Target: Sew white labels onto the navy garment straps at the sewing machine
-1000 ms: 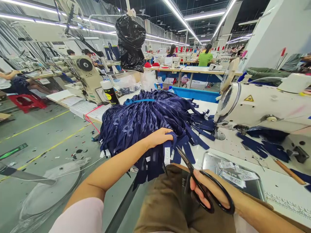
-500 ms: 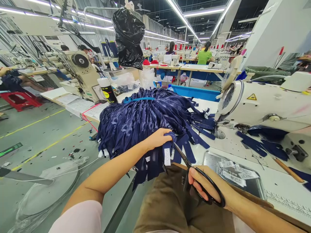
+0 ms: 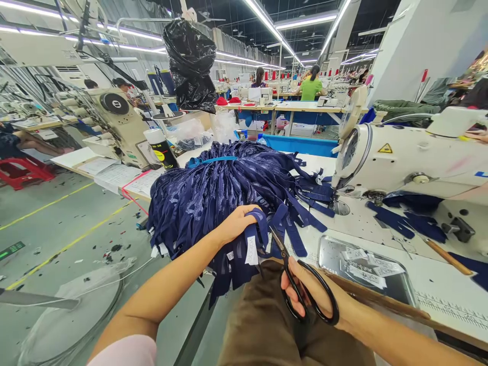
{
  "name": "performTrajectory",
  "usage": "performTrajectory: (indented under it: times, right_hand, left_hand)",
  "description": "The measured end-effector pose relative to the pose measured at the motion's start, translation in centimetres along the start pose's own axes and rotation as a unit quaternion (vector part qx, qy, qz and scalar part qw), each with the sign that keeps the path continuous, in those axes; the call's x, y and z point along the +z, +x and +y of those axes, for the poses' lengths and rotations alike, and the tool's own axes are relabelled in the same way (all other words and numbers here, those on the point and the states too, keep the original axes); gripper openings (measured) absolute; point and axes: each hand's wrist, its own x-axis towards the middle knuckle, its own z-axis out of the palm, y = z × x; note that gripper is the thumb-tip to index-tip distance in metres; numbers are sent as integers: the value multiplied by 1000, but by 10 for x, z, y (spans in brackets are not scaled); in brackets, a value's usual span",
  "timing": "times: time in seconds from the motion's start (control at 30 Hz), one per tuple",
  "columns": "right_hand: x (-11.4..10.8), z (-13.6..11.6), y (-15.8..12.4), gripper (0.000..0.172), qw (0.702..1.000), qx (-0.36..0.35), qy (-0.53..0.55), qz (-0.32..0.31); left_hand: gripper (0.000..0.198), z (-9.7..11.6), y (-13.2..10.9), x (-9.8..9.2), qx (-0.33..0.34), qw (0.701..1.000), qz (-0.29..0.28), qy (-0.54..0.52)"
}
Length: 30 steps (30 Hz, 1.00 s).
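Pinching a navy strip (image 3: 261, 221) with left hand (image 3: 234, 226); right hand (image 3: 316, 297) grips scissors (image 3: 285, 252) just right of the strip, blades pointing at it.

Grey factory floor (image 3: 57, 213), ceiling strip lights (image 3: 267, 23), rows of worktables (image 3: 263, 107).

One scissors (image 3: 282, 250); one navy strip bundle (image 3: 213, 188); one metal tray (image 3: 331, 260); one black bag (image 3: 190, 61); one pencil (image 3: 448, 257).
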Motion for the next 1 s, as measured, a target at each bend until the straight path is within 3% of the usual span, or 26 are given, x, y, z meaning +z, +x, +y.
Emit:
performTrajectory:
  times: [0.13, 0.23, 0.4, 0.5, 0.6, 0.77, 0.93, 1.0]
  right_hand:
    - [3, -7, 3, 53, 1000, 13, 1, -1]
    - [6, -9, 3, 50, 999, 1, -11, 34]
    - [7, -13, 3, 47, 986, -112, -16, 122]
    - [5, -26, 3, 39, 957, -200, -104, 181]
    - [0, -42, 6, 33, 929, -243, -168, 223]
    - [-4, -55, 17, 38, 937, -245, -123, 215]
    - [-2, -52, 21, 37, 941, -264, -65, 202]
    - [-1, -50, 20, 34, 937, -273, -57, 209]
  left_hand:
    - [16, 3, -2, 0, 8, 1000, -11, 18]
    - [15, 5, -4, 3, 16, 998, -23, 52]
    - [13, 6, -3, 13, 16, 997, 39, 66]
    - [10, 5, 3, 19, 23, 995, 85, 47]
    - [11, 6, 9, 25, 47, 992, 113, 28]
    - [14, 12, 11, 38, 87, 985, 140, 52]
    - [10, 14, 22, 43, 62, 995, 78, 4]
    - [5, 16, 33, 38, 57, 994, 91, -20]
